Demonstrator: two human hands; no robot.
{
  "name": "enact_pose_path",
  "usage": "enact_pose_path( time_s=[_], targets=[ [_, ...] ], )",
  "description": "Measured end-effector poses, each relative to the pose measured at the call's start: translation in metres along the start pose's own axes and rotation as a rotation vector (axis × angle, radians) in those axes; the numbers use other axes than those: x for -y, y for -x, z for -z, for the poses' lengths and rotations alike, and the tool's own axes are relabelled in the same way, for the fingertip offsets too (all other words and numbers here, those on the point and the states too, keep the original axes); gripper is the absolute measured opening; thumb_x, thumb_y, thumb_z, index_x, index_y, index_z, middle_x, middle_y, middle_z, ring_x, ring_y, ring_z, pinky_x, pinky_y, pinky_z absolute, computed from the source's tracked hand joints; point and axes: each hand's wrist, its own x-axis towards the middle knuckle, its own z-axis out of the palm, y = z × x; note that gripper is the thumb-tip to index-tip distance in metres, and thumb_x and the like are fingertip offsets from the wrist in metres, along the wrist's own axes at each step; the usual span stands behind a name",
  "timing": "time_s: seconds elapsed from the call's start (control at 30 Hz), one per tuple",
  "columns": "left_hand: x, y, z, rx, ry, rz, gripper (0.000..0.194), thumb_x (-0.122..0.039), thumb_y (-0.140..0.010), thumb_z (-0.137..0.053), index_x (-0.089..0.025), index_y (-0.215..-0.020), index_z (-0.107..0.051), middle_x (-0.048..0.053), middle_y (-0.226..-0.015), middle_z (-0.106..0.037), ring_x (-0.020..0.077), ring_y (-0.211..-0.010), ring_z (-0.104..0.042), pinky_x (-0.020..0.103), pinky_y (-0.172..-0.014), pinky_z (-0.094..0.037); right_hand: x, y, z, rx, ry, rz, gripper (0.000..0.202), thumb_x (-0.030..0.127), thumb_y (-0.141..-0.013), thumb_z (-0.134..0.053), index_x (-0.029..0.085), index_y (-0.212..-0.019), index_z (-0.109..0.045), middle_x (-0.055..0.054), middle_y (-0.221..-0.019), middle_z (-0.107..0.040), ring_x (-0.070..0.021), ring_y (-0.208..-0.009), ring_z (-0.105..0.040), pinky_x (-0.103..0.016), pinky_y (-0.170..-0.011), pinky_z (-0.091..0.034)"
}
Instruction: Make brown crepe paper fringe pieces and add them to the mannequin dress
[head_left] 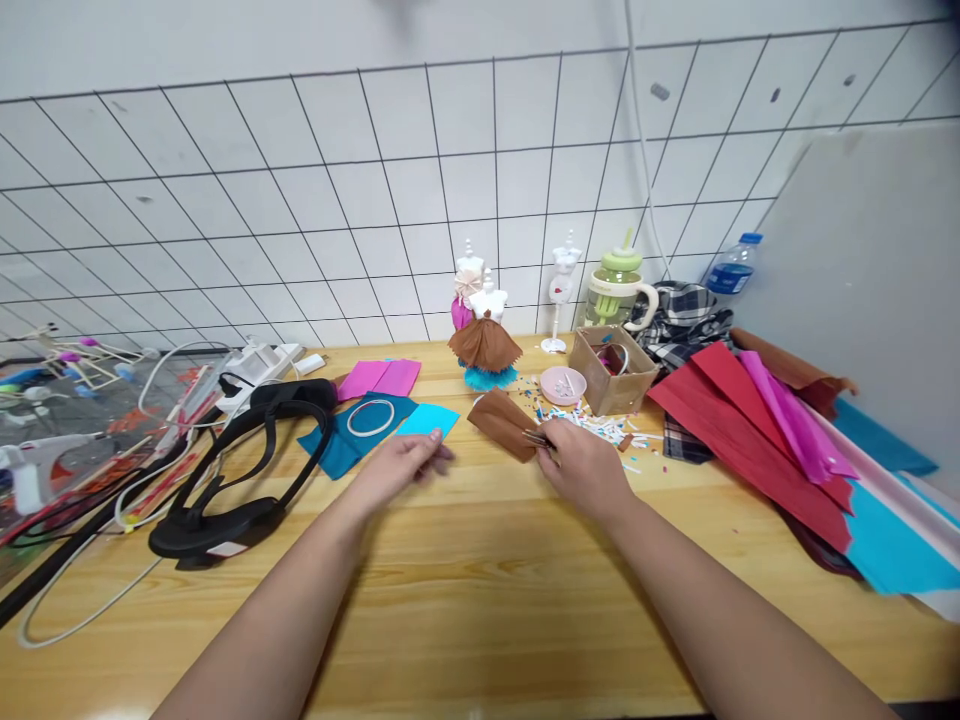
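White tiles point(390, 200) with dark grout lines stand behind a pale wooden surface point(465, 600). Near the middle of that surface is a brown sheet point(501, 424), set at a slant. At its right end, the right hand point(581, 465) is closed around a thin metal tool point(537, 438), whose tip overlaps the sheet; the tool is too small to identify.

To the left of the brown sheet, the left hand point(405, 462) is loosely open, fingers bent, with no object visible in its grasp. Its thumb overlaps a bright blue sheet point(435, 417); whether they touch, I cannot tell.

Just behind the brown sheet stands a dress form point(486, 340) in a brown skirt. Right of the sheet, paper bits point(609, 428) lie scattered near a pink dish point(553, 397) and a box point(621, 394). Further left are a white ring point(369, 434) on a dark teal sheet point(330, 445) and a black headset point(232, 525). Well to the right lies a red sheet point(731, 430).
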Motion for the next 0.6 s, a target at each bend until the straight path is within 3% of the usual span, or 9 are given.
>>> enact_pose_path(
  time_s=[0.03,0.07,0.13,0.2,0.27,0.3,0.4,0.5,0.6],
  targets=[
    [-0.003,0.001,-0.013,0.208,0.284,-0.011,0.063,-0.066,-0.088,-0.031,-0.019,-0.112,-0.065,0.014,-0.106,-0.070,0.0290,-0.097,-0.065,0.040,-0.078,-0.050,0.003,0.001,-0.001,-0.036,-0.027,0.051,0.016,0.023,-0.092,-0.044,0.019,-0.096,-0.059,-0.005,-0.093,-0.066,-0.0177,-0.088,-0.060,-0.026,-0.070,-0.037],
    [-0.005,0.002,-0.026,0.328,0.519,-0.036,0.064,-0.067,-0.086,-0.035,-0.022,-0.126,-0.056,0.014,-0.121,-0.065,0.0287,-0.110,-0.061,0.040,-0.085,-0.049,0.007,0.001,-0.002,-0.057,-0.052,0.108,0.018,0.024,-0.094,-0.043,0.019,-0.095,-0.060,-0.006,-0.094,-0.066,-0.0171,-0.089,-0.060,-0.025,-0.071,-0.037],
    [-0.009,0.000,-0.049,0.364,0.814,-0.071,0.065,-0.058,-0.081,-0.057,-0.028,-0.138,-0.042,0.012,-0.137,-0.054,0.0267,-0.123,-0.053,0.039,-0.096,-0.044,0.012,0.003,-0.005,-0.055,-0.084,0.239,0.018,0.020,-0.094,-0.043,0.019,-0.094,-0.061,-0.006,-0.095,-0.067,-0.0159,-0.088,-0.059,-0.025,-0.072,-0.038],
    [-0.010,-0.004,-0.059,0.416,1.026,-0.065,0.068,-0.060,-0.083,-0.053,-0.024,-0.138,-0.040,0.016,-0.138,-0.052,0.0281,-0.122,-0.054,0.042,-0.100,-0.040,0.013,0.004,-0.008,-0.067,-0.109,0.368,0.017,0.014,-0.090,-0.045,0.019,-0.090,-0.062,-0.005,-0.096,-0.068,-0.0151,-0.085,-0.058,-0.025,-0.072,-0.039],
    [-0.008,-0.009,-0.054,0.553,1.219,0.002,0.084,-0.075,-0.080,-0.039,-0.016,-0.139,-0.038,0.022,-0.137,-0.050,0.0343,-0.122,-0.053,0.050,-0.101,-0.037,0.009,0.005,-0.011,-0.126,-0.153,0.484,0.018,0.009,-0.087,-0.047,0.020,-0.086,-0.061,-0.003,-0.097,-0.069,-0.0144,-0.080,-0.057,-0.025,-0.071,-0.040],
    [-0.006,-0.012,-0.048,0.583,1.298,0.014,0.085,-0.076,-0.080,-0.038,-0.017,-0.141,-0.035,0.021,-0.140,-0.048,0.0358,-0.124,-0.050,0.053,-0.101,-0.036,0.006,0.006,-0.011,-0.161,-0.187,0.531,0.019,0.007,-0.087,-0.047,0.021,-0.085,-0.060,-0.001,-0.099,-0.070,-0.0139,-0.078,-0.056,-0.026,-0.071,-0.041],
    [0.002,-0.016,-0.030,0.613,1.315,0.043,0.072,-0.057,-0.083,-0.056,-0.015,-0.138,-0.038,0.020,-0.132,-0.056,0.0323,-0.120,-0.055,0.046,-0.100,-0.040,-0.002,0.006,-0.011,-0.188,-0.311,0.589,0.021,0.005,-0.084,-0.047,0.022,-0.082,-0.058,0.001,-0.101,-0.070,-0.0130,-0.075,-0.056,-0.026,-0.069,-0.041],
    [0.006,-0.015,-0.032,0.569,1.124,0.085,0.059,-0.016,-0.074,-0.073,-0.015,-0.128,-0.049,0.015,-0.123,-0.062,0.0252,-0.110,-0.062,0.034,-0.093,-0.045,-0.006,0.004,-0.014,-0.143,-0.415,0.391,0.022,0.004,-0.080,-0.047,0.023,-0.083,-0.058,-0.002,-0.107,-0.067,-0.0151,-0.085,-0.059,-0.027,-0.073,-0.044],
    [0.002,-0.011,-0.048,0.300,1.040,0.001,0.044,-0.010,-0.069,-0.077,-0.018,-0.106,-0.055,0.006,-0.104,-0.068,0.0181,-0.092,-0.066,0.027,-0.079,-0.049,-0.006,0.000,-0.019,-0.116,-0.620,-0.042,0.021,0.012,-0.078,-0.053,0.021,-0.096,-0.058,-0.008,-0.109,-0.064,-0.0201,-0.098,-0.059,-0.033,-0.082,-0.046]
  ],
)
